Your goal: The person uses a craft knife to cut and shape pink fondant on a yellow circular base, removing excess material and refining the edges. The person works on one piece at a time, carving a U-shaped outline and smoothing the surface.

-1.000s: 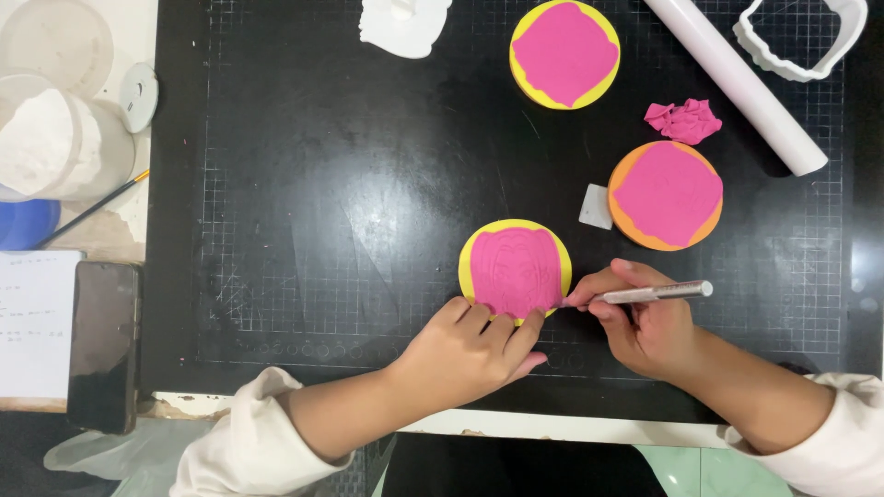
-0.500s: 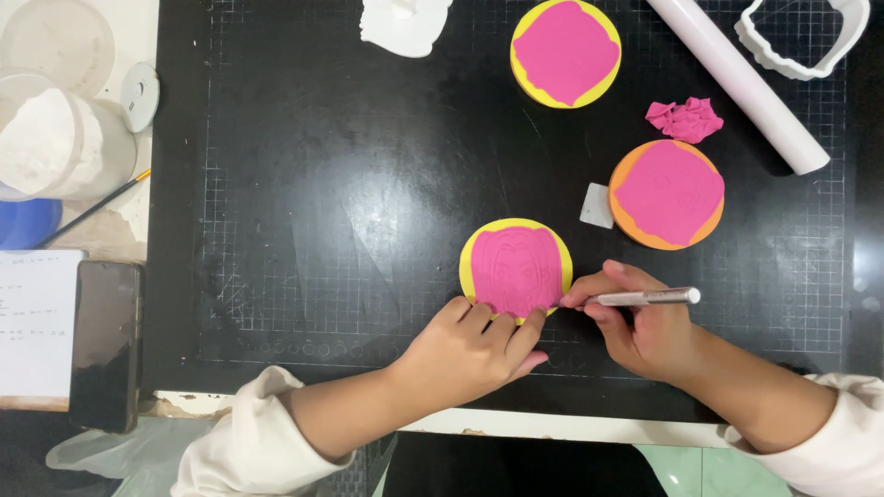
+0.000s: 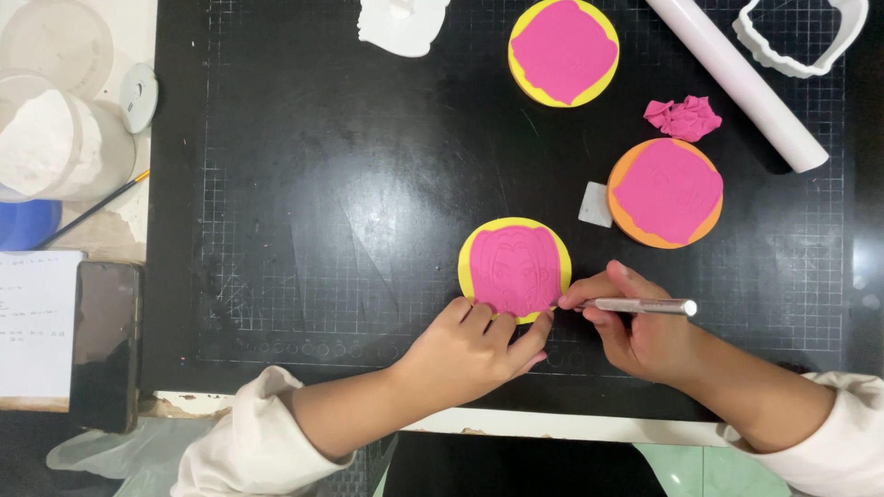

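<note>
1. Near the front edge of the black cutting mat (image 3: pixel 304 230), the left hand (image 3: pixel 465 354) rests its fingertips, pressed together, on the yellow disc (image 3: pixel 515 270); the right hand (image 3: pixel 640 331) pinches a silver blade tool (image 3: pixel 640 306), its tip at the disc's lower right rim
2. Best worked, I judge, with light strokes and the disc pinned
3. Its pink embossed layer looks centred, leaving a yellow border

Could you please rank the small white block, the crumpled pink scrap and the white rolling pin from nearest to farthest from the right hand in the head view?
From the right hand:
1. Small white block, just above the hand, left of the orange disc.
2. Crumpled pink scrap, higher up, above the orange disc.
3. White rolling pin, slanting across the top right; its lower end nearly ties with the scrap.
</note>
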